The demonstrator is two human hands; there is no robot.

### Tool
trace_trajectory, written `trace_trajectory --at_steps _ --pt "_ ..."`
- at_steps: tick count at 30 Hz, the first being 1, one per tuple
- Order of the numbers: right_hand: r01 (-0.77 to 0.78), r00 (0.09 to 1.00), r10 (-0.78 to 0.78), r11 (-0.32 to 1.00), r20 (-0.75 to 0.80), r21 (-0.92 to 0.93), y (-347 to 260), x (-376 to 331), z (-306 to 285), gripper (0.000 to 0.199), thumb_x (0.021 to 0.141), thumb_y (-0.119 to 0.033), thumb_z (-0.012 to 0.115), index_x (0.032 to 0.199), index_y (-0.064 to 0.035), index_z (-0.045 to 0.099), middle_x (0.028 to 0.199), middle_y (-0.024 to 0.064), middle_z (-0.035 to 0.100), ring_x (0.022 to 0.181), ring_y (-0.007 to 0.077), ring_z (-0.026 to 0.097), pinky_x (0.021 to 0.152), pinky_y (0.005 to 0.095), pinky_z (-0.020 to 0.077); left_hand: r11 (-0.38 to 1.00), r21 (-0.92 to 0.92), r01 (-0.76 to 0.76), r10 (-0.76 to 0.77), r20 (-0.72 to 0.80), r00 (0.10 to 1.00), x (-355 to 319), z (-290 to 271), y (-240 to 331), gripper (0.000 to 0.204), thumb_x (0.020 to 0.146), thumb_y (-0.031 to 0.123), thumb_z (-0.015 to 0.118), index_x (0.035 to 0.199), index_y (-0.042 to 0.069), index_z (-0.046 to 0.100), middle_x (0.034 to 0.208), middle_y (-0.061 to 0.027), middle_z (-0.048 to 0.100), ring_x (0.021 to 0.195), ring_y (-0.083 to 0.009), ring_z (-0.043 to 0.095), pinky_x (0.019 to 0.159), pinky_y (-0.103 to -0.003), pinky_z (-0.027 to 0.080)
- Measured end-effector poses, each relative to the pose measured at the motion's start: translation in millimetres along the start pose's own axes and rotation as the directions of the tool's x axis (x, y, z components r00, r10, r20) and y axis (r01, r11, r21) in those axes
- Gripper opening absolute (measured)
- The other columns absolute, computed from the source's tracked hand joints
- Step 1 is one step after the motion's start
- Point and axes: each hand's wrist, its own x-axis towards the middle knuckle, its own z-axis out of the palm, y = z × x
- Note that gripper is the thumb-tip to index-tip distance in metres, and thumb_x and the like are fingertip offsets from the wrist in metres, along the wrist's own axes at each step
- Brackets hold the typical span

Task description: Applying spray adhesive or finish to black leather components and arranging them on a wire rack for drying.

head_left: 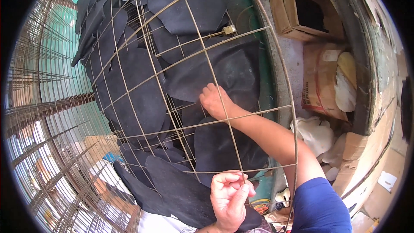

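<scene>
A large wire grid frame (281, 64) stands over layers of black leather-like pieces with rounded, irregular outlines. My left hand (230, 196), at the bottom, has its thumb and fingers closed round a wire of the grid. My right arm reaches in from the right, under the wires. My right hand (215, 101) is closed at the lower edge of a creased black leather piece (226, 67); its fingertips are partly hidden. Another black piece (125, 92) lies to the left. A long black piece (181, 185) hangs beside my left hand.
Many stacked wire grids (47, 77) rise along the left. At right stand an open cardboard box (284, 11) and another carton (317, 77) with pale pieces in it. White scraps (317, 136) lie below them. A small brass-coloured clip (229, 29) sits on the wires.
</scene>
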Motion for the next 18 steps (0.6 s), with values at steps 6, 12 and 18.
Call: trace_trajectory --at_steps 6,12,18 --pt "0.114 0.991 -0.083 0.936 -0.106 0.334 -11.9 -22.7 -19.5 0.032 0.072 -0.017 0.067 0.100 -0.0039 0.061 0.093 0.0111 0.058 0.101 0.0279 0.051 0.083 0.0362 0.0450 0.992 0.102 -0.067 0.076 -0.085 0.994 6.3 -1.7 -13.4 0.025 0.082 -0.007 0.053 0.104 0.001 0.043 0.095 -0.0149 0.054 0.066 -0.0194 0.057 0.059 -0.029 0.048" --pt "-0.433 0.537 0.842 0.222 0.052 0.874 25.8 -133.8 -66.5 0.036 0.084 -0.019 0.064 0.115 -0.0022 0.056 0.112 0.0108 0.061 0.107 0.0194 0.055 0.094 0.0322 0.0416 0.971 0.241 -0.003 0.016 -0.052 0.998 36.7 -11.2 -50.5 0.029 0.084 -0.005 0.055 0.110 0.003 0.045 0.101 -0.0098 0.053 0.086 -0.0224 0.063 0.077 -0.032 0.052" --pt "-0.272 0.040 0.977 -0.192 0.211 0.943 6.6 -297.6 -117.7 0.036 0.094 -0.025 0.051 0.123 -0.0047 0.052 0.109 0.0072 0.060 0.093 0.0143 0.058 0.079 0.0285 0.0474 0.564 0.814 0.139 -0.082 -0.113 0.990 81.0 -42.0 -74.6 0.056 0.077 0.006 0.062 0.130 0.002 0.045 0.129 -0.0181 0.049 0.119 -0.0274 0.048 0.098 -0.036 0.041"
